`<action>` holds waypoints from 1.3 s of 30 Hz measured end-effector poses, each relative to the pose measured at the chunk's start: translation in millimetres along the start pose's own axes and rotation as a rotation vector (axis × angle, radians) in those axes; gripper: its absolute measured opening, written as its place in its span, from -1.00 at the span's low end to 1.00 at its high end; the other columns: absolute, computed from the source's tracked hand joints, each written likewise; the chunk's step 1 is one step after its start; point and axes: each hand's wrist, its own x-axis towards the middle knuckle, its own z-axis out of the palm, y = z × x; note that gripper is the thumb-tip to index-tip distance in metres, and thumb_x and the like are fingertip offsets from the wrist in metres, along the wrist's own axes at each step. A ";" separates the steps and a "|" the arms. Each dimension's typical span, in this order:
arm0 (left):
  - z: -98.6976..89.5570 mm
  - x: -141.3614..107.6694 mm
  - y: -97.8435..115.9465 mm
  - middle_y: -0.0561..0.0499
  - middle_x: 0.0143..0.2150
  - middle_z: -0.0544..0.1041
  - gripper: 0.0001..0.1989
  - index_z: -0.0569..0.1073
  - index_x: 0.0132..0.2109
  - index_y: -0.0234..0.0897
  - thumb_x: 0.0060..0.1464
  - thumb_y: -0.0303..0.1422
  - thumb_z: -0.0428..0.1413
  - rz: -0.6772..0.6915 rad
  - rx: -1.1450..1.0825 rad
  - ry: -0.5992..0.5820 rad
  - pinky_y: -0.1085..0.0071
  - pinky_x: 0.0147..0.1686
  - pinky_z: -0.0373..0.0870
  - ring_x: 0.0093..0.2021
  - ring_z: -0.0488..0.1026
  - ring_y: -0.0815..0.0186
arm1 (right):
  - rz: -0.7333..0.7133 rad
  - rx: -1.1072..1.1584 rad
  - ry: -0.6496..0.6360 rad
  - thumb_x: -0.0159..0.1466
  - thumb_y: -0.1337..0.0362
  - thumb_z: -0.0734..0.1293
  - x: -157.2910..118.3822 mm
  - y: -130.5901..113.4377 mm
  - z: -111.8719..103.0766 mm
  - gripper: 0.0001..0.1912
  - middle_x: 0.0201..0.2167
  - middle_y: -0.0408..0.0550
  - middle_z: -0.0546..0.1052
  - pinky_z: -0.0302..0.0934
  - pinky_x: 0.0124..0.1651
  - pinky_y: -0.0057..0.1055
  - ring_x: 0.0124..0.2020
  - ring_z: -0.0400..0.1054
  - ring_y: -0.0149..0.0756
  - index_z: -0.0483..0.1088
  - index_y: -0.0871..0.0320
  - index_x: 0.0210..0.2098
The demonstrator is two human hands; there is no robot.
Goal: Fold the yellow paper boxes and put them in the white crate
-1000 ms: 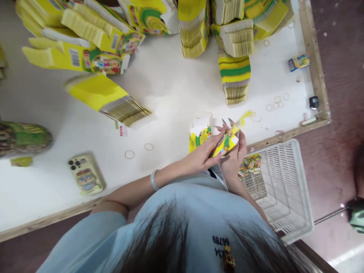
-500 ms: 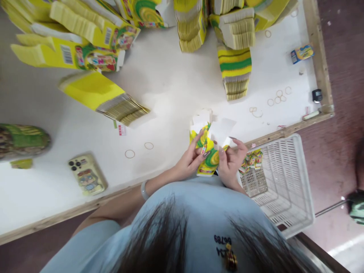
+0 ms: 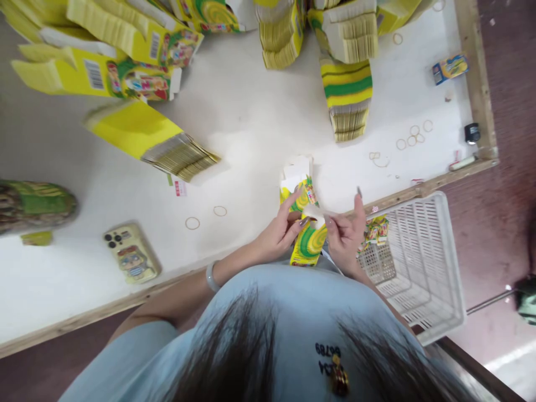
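At the far left of the white table (image 3: 251,128) lies a green bundle (image 3: 36,204), and nearer the edge a phone (image 3: 131,252) in a cartoon case. Two rubber bands (image 3: 205,218) sit beside it, with a fanned stack of yellow cartons (image 3: 151,139) behind. Over the table's edge the left hand (image 3: 278,237) pinches a small yellow-green carton (image 3: 310,241) by its side, fingers curled. The right hand (image 3: 345,237) grips the carton's white flap (image 3: 316,212) between thumb and fingers, one finger sticking up. A pile of folded cartons (image 3: 298,181) rests just behind. To the right hangs a white basket (image 3: 422,268) holding a few packets (image 3: 377,230).
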 end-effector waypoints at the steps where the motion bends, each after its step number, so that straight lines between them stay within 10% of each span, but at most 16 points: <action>1: 0.7 0.2 -0.2 -0.06 -0.15 0.62 -0.46 0.24 0.41 -0.14 0.43 -0.02 -0.08 0.007 -0.002 -0.004 0.29 -0.04 0.51 -0.19 0.57 0.27 | -0.061 -0.015 -0.043 0.41 0.14 0.32 0.1 1.9 -3.7 -0.76 -0.05 -0.03 0.64 0.49 -0.08 -0.22 -0.22 0.56 -0.25 0.55 -0.04 0.01; 6: -1.4 -0.8 2.6 -0.16 -0.01 0.67 -0.46 0.51 0.26 -0.24 0.38 0.00 -0.02 -0.059 0.030 0.031 0.31 -0.07 0.54 -0.10 0.61 0.20 | -0.130 0.037 -0.328 0.29 -0.18 0.39 3.2 -4.7 -18.9 -0.49 0.09 0.08 0.61 0.52 0.07 -0.05 0.13 0.54 0.00 0.57 -0.02 0.06; 11: -2.2 0.2 5.3 -0.06 -0.22 0.66 -0.48 0.47 0.30 -0.31 0.38 -0.09 0.01 -0.108 0.113 0.026 0.52 -0.44 0.36 -0.47 0.39 0.43 | 0.313 0.310 -0.411 0.31 0.11 0.46 3.0 -21.3 -13.6 -0.47 -0.08 0.00 0.66 0.55 -0.20 -0.32 -0.17 0.62 -0.24 0.36 0.01 0.23; 20: -9.0 2.6 4.6 -0.06 -0.22 0.65 -0.45 0.36 0.39 -0.25 0.46 -0.10 -0.17 -0.004 0.289 -0.065 0.42 -0.27 0.48 -0.34 0.52 0.31 | 0.426 0.499 -0.526 0.22 0.09 0.54 13.9 -14.1 -22.4 -0.50 -0.11 -0.04 0.70 0.57 -0.20 -0.30 -0.21 0.63 -0.26 0.51 0.02 0.13; 24: -16.7 22.6 2.7 -0.18 0.01 0.61 -0.45 0.36 0.38 -0.22 0.48 -0.12 -0.24 0.256 0.545 -0.174 0.24 0.03 0.48 -0.02 0.53 0.17 | 0.471 0.453 -0.335 0.27 0.03 0.48 6.3 -3.1 -25.8 -0.68 -0.19 -0.08 0.71 0.55 -0.30 -0.32 -0.30 0.61 -0.28 0.60 0.02 -0.04; 27: -32.4 59.4 1.1 -0.26 0.14 0.52 -0.42 0.40 0.33 -0.21 0.36 0.03 0.01 0.359 0.748 0.013 0.07 0.20 0.35 0.16 0.42 0.02 | 0.366 0.130 -0.111 0.31 0.01 0.42 6.6 3.1 -62.9 -0.71 -0.17 -0.01 0.70 0.54 -0.19 -0.22 -0.22 0.60 -0.19 0.60 0.06 -0.13; 30: -56.0 101.4 -6.8 -0.29 0.13 0.48 -0.34 0.42 0.25 -0.30 0.14 0.00 0.29 0.235 0.839 0.279 0.02 0.21 0.30 0.17 0.37 -0.04 | 0.279 -0.471 0.054 0.37 0.00 0.33 9.6 8.8 -121.6 -0.63 -0.10 0.14 0.66 0.45 0.05 0.09 -0.09 0.57 0.01 0.58 0.10 -0.04; 33: -76.1 129.6 -18.1 -0.16 -0.11 0.53 -0.65 0.53 -0.05 -0.35 0.17 -0.18 0.32 0.092 0.855 0.229 0.14 0.03 0.38 -0.07 0.44 0.10 | 0.241 -0.934 0.150 0.35 -0.05 0.34 10.7 12.4 -157.2 -0.42 0.07 0.33 0.57 0.19 0.25 0.42 0.14 0.45 0.27 0.46 0.18 0.21; 39: -82.6 130.8 -10.9 -0.16 -0.11 0.59 -0.66 0.56 -0.28 -0.27 0.38 -0.17 0.06 0.276 0.874 0.195 0.15 0.07 0.36 -0.06 0.46 0.15 | -0.063 -0.568 0.114 0.39 0.04 0.34 36.8 5.5 -87.3 -0.39 0.21 0.28 0.49 0.24 0.30 0.23 0.25 0.39 0.08 0.26 0.16 0.34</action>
